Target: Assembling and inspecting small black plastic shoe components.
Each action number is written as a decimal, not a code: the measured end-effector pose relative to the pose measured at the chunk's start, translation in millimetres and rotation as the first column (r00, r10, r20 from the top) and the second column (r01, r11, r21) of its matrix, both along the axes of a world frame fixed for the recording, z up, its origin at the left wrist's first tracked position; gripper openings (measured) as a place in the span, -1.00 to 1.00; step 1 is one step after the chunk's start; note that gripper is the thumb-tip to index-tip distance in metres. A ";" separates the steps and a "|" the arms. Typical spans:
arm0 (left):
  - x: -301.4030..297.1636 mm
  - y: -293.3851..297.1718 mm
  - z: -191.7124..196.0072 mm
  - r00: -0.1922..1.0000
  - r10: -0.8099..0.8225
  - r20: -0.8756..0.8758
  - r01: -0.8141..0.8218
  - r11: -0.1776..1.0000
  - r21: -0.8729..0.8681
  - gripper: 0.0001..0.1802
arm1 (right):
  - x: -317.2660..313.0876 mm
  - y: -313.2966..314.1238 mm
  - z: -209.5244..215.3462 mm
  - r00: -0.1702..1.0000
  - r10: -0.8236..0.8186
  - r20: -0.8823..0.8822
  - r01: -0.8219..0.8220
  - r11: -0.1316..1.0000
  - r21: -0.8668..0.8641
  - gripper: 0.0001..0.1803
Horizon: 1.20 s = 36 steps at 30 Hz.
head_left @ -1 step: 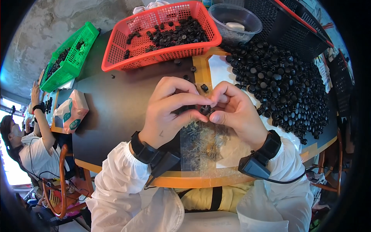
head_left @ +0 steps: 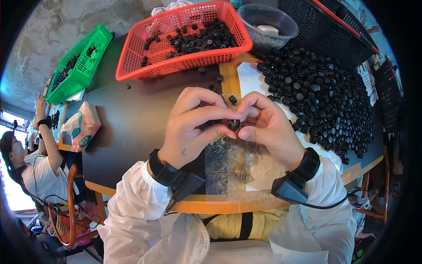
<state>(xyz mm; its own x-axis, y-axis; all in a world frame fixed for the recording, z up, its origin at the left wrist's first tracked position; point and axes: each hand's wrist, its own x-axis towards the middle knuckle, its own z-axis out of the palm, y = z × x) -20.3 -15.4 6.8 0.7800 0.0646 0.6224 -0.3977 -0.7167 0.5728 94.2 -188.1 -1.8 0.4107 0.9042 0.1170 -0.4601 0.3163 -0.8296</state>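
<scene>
My left hand [head_left: 187, 125] and my right hand [head_left: 274, 134] meet over the middle of the table. Between their fingertips they pinch a small black plastic part [head_left: 234, 125]; its detail is mostly covered by the fingers. Just beyond my hands lies another small black part [head_left: 232, 99]. Below them, many thin metal pins or screws [head_left: 235, 169] are spread on a clear sheet. To my right, a big heap of round black caps [head_left: 316, 94] rests on white paper [head_left: 251, 83].
A red basket [head_left: 184, 65] holding black pieces stands at the back, beside a clear round tub [head_left: 268, 39] and a black crate [head_left: 347, 31]. At left are a tissue pack [head_left: 83, 127], a green basket [head_left: 90, 66] and another person [head_left: 41, 169] seated with an arm raised.
</scene>
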 end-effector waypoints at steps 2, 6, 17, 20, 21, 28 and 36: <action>-1.5 -1.4 -3.2 0.999 0.013 -0.039 -0.016 0.996 -0.084 -0.68 | -0.3 0.6 3.2 0.999 0.054 -0.010 -0.054 0.992 -0.117 -0.64; -1.9 -2.0 -3.5 0.999 0.028 -0.023 -0.029 0.999 -0.046 -0.69 | 1.9 -1.6 0.4 0.994 0.108 0.004 -0.107 0.982 -0.156 -0.55; -1.6 -12.5 12.9 0.980 0.079 0.182 -0.124 0.960 0.250 -0.54 | -1.3 -4.0 -1.0 0.986 0.019 0.165 -0.003 0.996 -0.092 -0.71; -1.9 -16.2 11.2 0.967 0.098 0.235 -0.162 0.949 0.272 -0.51 | -9.2 -4.9 -3.3 0.991 -0.050 0.128 0.057 0.997 -0.052 -0.71; -0.4 -17.0 11.9 0.965 0.087 0.247 -0.154 0.952 0.264 -0.51 | -9.6 -5.9 -4.4 0.988 -0.061 0.141 0.070 0.996 -0.057 -0.71; -10.4 -15.4 16.2 0.975 0.053 0.216 -0.119 0.945 0.304 -0.49 | -9.8 -3.3 1.7 0.993 0.021 0.115 -0.013 0.998 -0.069 -0.72; -3.7 -5.5 9.3 0.974 -0.025 0.226 -0.058 0.933 0.354 -0.46 | -2.2 -5.3 4.3 0.990 0.126 0.055 -0.117 0.983 -0.144 -0.63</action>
